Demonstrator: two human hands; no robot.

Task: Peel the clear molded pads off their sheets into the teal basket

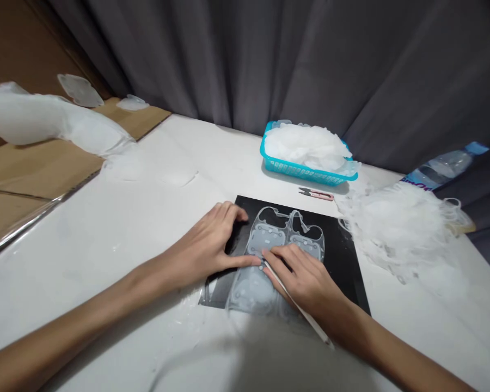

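Observation:
A translucent molded silicone sheet [253, 291] with rounded panels lies on a black mat [345, 261], and its far part has cut-out openings. My left hand [212, 239] is spread at the mat's left side, the thumb pressing the sheet near its middle and the other fingers reaching toward the mat's far left. In my right hand [300, 272] is a slim white pen-like tool [310, 321], slanting back toward me. Its tip, by my left thumb, is too small to make out. The right fingers rest on the sheet.
A blue basket [310, 173] full of whitish translucent pieces stands at the back. Pink-handled thread snips [316, 194] lie before it. At right are a heap of translucent scraps [404, 228] and a plastic bottle [445, 166]. Cardboard [44, 169] with a plastic bag [57, 120] is at left.

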